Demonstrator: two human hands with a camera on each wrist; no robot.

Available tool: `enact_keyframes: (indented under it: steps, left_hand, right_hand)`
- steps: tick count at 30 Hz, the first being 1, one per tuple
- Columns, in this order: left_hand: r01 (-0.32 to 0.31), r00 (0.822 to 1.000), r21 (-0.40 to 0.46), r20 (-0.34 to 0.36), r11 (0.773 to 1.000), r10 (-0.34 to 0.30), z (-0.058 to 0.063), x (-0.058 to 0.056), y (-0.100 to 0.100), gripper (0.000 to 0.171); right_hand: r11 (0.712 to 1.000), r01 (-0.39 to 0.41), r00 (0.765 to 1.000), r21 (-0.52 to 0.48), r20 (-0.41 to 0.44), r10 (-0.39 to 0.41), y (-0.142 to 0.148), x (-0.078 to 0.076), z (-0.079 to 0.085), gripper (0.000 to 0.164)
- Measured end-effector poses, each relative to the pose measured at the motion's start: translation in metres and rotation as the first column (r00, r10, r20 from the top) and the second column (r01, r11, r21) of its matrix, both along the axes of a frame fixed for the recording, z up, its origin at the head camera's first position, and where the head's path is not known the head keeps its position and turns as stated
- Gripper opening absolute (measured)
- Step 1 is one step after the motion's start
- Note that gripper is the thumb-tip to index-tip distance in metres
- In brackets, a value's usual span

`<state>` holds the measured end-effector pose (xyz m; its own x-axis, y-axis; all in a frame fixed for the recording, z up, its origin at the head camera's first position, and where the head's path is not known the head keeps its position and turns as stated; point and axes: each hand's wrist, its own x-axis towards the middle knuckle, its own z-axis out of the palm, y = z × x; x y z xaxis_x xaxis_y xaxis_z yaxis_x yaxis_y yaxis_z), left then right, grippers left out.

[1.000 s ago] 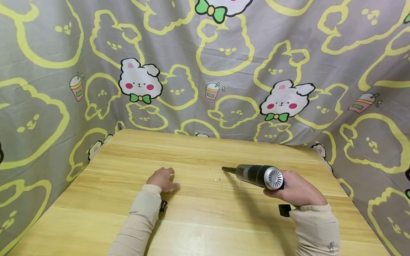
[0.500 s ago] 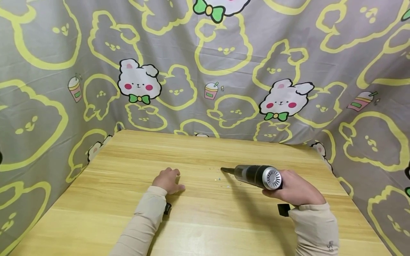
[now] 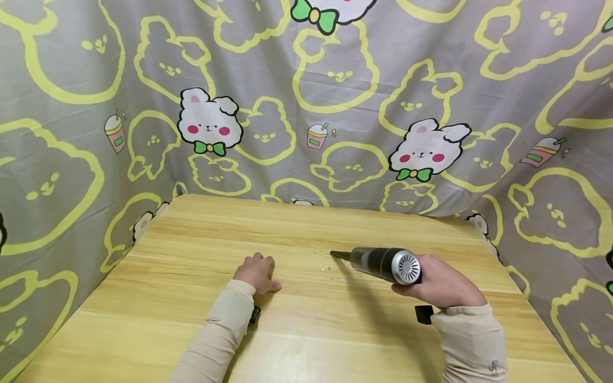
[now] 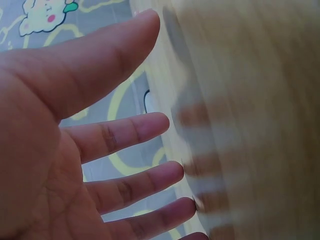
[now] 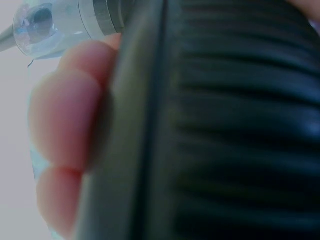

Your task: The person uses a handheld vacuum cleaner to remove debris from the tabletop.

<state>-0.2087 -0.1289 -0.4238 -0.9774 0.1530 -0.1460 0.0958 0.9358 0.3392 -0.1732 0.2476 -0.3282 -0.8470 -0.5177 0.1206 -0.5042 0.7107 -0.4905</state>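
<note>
A black handheld vacuum cleaner with a silver vented end and a narrow dark nozzle is held in my right hand. In the right wrist view, fingers curl round its body, and the clear dust cup shows beyond them. The nozzle tip points left, close to small coloured scraps scattered on the wooden table. Left of the scraps, my left hand has its fingertips at the tabletop. The left wrist view shows those fingers spread and fairly straight, holding nothing.
Grey curtains with yellow outlines and white rabbit prints hang behind the table and along both sides. A small black block sits at the right wrist, and a black piece at the left wrist.
My left hand has shifted to the right across the table, toward the scraps. The vacuum and my right hand have moved very slightly left.
</note>
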Motion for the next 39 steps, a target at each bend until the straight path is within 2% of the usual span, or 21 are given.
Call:
enact_keyframes:
  steps: [13, 39]
  left_hand:
    - [0.009, 1.000, -0.024, 0.024, 1.000, -0.009, 0.0000, -0.0037, -0.0011, 0.064]
    - [-0.003, 1.000, 0.000, 0.010, 1.000, 0.003, 0.0010, -0.0032, -0.0091, 0.060]
  right_hand:
    - [0.999, 0.033, 0.999, 0.012, -0.017, -0.032, -0.0027, -0.0010, -0.0001, 0.026]
    - [1.000, 0.026, 0.999, 0.013, -0.031, -0.025, -0.0078, -0.0004, -0.0001, 0.028]
